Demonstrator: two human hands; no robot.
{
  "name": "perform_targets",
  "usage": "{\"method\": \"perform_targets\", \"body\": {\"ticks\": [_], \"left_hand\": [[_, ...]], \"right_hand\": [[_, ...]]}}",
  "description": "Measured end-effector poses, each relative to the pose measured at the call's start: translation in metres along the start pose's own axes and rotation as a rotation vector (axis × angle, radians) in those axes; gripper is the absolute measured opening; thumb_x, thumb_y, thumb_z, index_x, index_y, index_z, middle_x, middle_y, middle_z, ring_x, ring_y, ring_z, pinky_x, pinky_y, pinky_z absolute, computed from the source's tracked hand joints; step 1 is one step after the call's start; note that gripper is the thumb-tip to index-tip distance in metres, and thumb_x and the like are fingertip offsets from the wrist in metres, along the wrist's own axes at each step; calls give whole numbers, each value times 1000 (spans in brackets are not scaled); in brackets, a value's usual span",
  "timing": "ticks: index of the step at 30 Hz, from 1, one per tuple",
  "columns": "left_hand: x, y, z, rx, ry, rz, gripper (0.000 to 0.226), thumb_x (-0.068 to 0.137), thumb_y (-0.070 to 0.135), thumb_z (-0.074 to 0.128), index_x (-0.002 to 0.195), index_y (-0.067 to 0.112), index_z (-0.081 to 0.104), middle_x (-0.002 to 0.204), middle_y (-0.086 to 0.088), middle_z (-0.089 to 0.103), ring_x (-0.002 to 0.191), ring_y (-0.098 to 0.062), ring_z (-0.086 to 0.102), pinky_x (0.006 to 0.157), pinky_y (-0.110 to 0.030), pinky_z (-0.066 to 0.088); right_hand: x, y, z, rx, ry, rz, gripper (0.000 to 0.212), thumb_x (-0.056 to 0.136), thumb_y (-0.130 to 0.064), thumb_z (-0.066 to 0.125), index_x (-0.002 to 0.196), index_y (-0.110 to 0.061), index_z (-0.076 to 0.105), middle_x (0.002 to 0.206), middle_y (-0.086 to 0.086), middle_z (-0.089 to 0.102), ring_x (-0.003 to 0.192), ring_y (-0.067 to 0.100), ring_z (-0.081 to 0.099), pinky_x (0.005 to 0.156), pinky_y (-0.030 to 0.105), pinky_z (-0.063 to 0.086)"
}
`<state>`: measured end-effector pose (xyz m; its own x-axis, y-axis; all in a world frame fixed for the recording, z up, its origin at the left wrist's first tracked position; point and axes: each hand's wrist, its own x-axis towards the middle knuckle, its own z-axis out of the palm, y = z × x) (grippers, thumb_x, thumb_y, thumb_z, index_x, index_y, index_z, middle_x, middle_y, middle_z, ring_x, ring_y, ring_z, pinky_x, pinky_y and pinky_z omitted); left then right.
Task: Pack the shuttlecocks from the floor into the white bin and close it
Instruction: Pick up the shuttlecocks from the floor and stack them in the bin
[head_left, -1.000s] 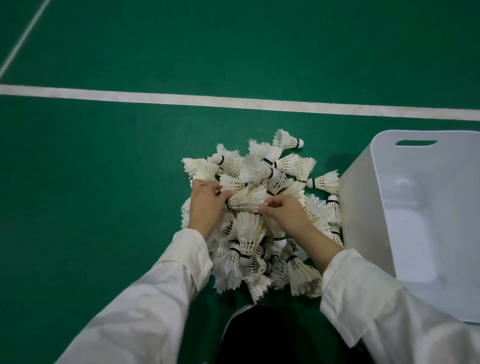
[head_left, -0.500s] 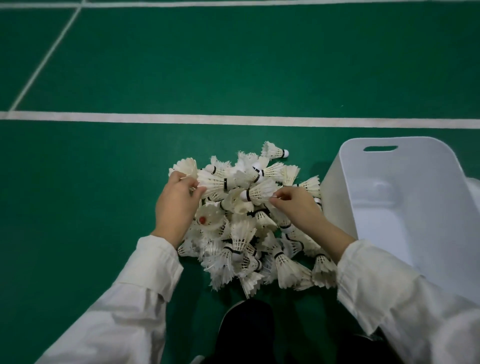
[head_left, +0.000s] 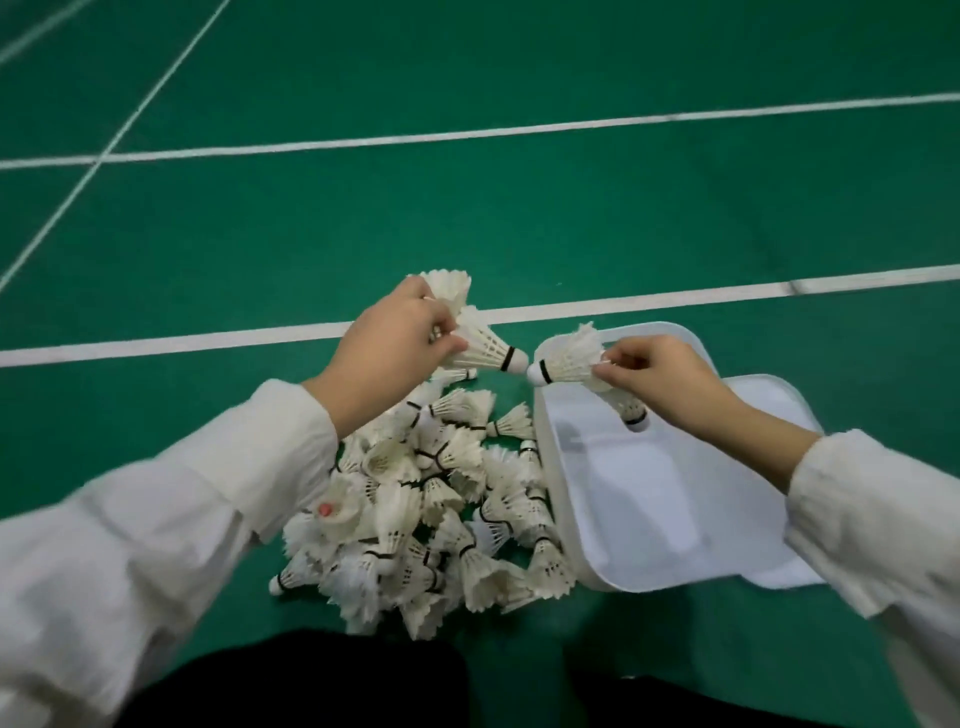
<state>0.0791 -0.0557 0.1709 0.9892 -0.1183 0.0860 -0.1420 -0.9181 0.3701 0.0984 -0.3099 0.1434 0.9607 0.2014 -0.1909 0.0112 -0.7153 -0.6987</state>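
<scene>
A heap of several white feather shuttlecocks (head_left: 431, 509) lies on the green court floor in front of me. The open white bin (head_left: 649, 499) stands just right of the heap, its inside bare. My left hand (head_left: 387, 358) is raised above the heap and grips two shuttlecocks (head_left: 480, 345) by their feathers. My right hand (head_left: 660, 376) hovers over the bin's far left corner, pinching two shuttlecocks (head_left: 569, 358), one with its cork pointing left, one pointing down into the bin.
A flat white lid (head_left: 769, 405) lies under and behind the bin on its right side. White court lines (head_left: 208, 338) cross the floor beyond the heap. My dark trouser legs (head_left: 311, 680) fill the bottom edge.
Both hands have lifted out of the heap with shuttlecocks in them. The right hand has moved right, over the bin. The camera has tilted and shifted toward the bin.
</scene>
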Motion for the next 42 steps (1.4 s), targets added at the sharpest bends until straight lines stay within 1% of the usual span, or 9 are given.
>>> {"method": "perform_targets", "body": {"ticks": [5,13,17,21,24,28,33,37,42], "left_hand": [[22,72,51,-38,-107,69,23,87,34,59,97,14,65,104,0,48,84,-18,51,76,-31,43],[-40,118,185,-149,-114,20,21,90,30,54,98,12,62,100,-1,46,85,-18,51,63,-31,42],[-54,117,226,-94,-117,-11,14,83,24,64,84,10,63,91,-5,52,75,-23,55,51,-30,38],[-52,112,235,-15,-128,11,13,77,22,69,77,11,63,85,-5,52,68,-22,54,44,-28,36],[-50,112,235,-1,-142,15,14,75,22,72,75,11,64,82,-4,53,64,-21,54,44,-26,37],[-52,111,231,5,-142,13,16,70,23,77,72,13,64,80,-2,54,63,-19,56,44,-22,30],[-54,110,230,2,-121,11,15,70,24,77,73,15,65,82,0,55,63,-16,57,46,-19,28],[-55,110,231,1,-123,21,16,69,23,78,71,15,65,79,0,54,61,-15,56,45,-19,27],[-54,109,232,-15,-118,29,18,69,22,78,71,14,63,78,0,53,60,-17,54,44,-21,29]], "right_hand": [[-9,69,-21,83,118,146,16,89,-23,60,77,-12,64,64,2,56,58,15,46,53,26,34],[28,142,9,77,33,237,14,90,-21,58,80,-12,60,63,5,54,53,22,48,34,13,35],[74,155,52,11,-41,216,12,89,-22,59,88,-11,63,78,6,63,68,34,61,50,26,44],[100,157,86,-102,-121,177,21,90,-20,56,99,-5,67,102,14,68,74,24,54,66,32,47],[103,158,97,-105,-152,161,25,90,-21,55,109,-7,63,104,12,65,81,25,57,67,32,47],[88,164,84,-41,-276,131,55,80,-19,70,128,-13,44,91,6,54,78,19,52,64,25,42],[59,192,50,-120,-188,175,13,83,-5,63,91,4,67,80,8,59,74,22,58,56,14,38],[62,196,53,-84,-75,192,14,87,-9,56,85,0,67,92,14,68,80,22,57,63,25,38],[104,178,83,-139,16,136,16,87,-12,51,85,-4,65,86,10,67,80,27,61,67,33,46]]}}
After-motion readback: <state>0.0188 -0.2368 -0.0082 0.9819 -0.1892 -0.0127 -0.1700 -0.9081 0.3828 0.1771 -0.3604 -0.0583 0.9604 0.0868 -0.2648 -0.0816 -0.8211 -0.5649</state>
